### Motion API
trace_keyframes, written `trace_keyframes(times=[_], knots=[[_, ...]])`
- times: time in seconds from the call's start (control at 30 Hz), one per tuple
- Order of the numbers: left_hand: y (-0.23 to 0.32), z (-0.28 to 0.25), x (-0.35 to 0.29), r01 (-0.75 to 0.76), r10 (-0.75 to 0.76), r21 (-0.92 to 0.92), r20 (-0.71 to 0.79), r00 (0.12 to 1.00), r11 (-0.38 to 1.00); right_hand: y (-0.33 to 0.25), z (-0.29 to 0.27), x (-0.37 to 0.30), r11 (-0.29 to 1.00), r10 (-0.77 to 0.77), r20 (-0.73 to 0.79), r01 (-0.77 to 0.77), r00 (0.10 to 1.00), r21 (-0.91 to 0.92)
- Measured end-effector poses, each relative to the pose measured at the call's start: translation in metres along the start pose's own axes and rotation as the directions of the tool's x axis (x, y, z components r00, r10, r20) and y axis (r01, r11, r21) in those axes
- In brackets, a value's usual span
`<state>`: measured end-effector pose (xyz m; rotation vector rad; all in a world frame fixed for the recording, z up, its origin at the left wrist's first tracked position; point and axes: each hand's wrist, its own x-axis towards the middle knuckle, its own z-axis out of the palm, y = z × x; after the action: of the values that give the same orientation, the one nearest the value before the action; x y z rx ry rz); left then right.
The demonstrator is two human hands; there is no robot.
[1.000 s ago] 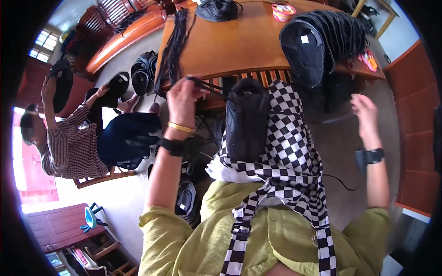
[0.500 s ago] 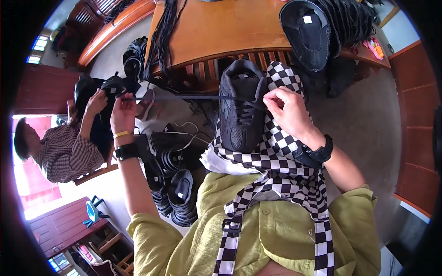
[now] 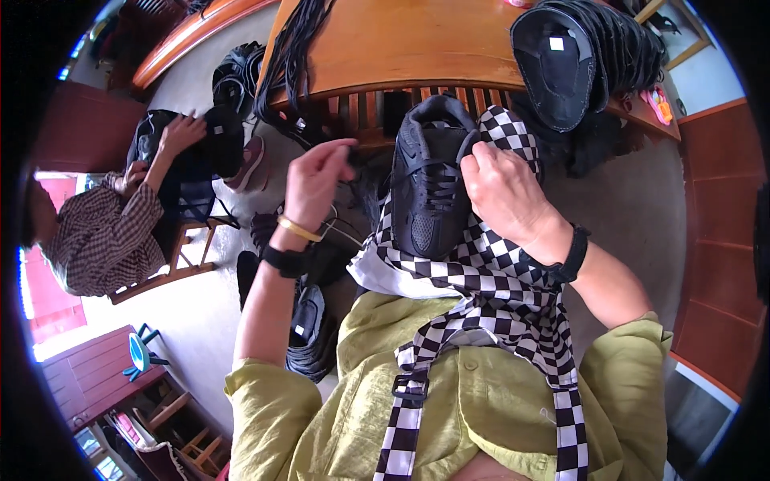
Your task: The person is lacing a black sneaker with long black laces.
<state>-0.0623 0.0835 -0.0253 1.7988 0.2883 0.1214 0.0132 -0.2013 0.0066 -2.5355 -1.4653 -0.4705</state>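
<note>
A black lace-up shoe (image 3: 429, 188) lies on my lap over a black-and-white checked apron (image 3: 513, 132), its toe toward me. Its dark lace (image 3: 437, 180) runs in rows across the front, with one strand crossing near the opening. At the shoe's right upper edge, my right hand (image 3: 509, 192) is closed on it with curled fingers; whether lace lies inside the fist is hidden. My left hand (image 3: 317, 180) hovers left of the shoe, apart from it. Motion blurs its fingers, and no lace shows stretched between it and the shoe.
Ahead stands a wooden table (image 3: 401, 48) bearing a bundle of black laces (image 3: 293, 60) and a row of stacked black shoe uppers (image 3: 553, 68). More black shoe pieces (image 3: 309, 337) lie at lower left. On the left, another person (image 3: 112, 232) sits handling dark pieces.
My left hand has swung right, toward the shoe, and the lace once stretched taut from it no longer shows. My right hand has closed in on the shoe's edge.
</note>
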Motion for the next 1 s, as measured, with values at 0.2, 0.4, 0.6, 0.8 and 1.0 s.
trace_keyframes(times=[0.2,0.4,0.6,0.8,1.0], knots=[[0.000,0.046,0.004,-0.071,0.080,-0.103,0.093,0.992,0.992,0.019,0.000,0.015,0.686,0.413,0.281,-0.499,0.866,0.530],[0.002,0.059,0.000,-0.122,0.127,-0.076,0.058,0.990,0.990,0.008,-0.007,0.006,0.907,0.200,0.149,-0.241,0.968,0.346],[0.016,0.053,-0.008,0.087,-0.085,-0.011,0.102,0.991,0.996,0.028,-0.007,0.005,0.907,0.045,0.181,-0.116,0.982,0.405],[-0.001,0.066,-0.011,-0.090,0.097,-0.394,-0.002,0.995,0.915,0.037,-0.024,0.021,0.965,-0.105,0.100,0.077,0.990,0.253],[-0.001,0.068,-0.008,0.002,0.008,-0.229,0.042,0.999,0.973,0.045,-0.019,0.032,0.944,-0.110,0.250,0.022,0.962,0.330]])
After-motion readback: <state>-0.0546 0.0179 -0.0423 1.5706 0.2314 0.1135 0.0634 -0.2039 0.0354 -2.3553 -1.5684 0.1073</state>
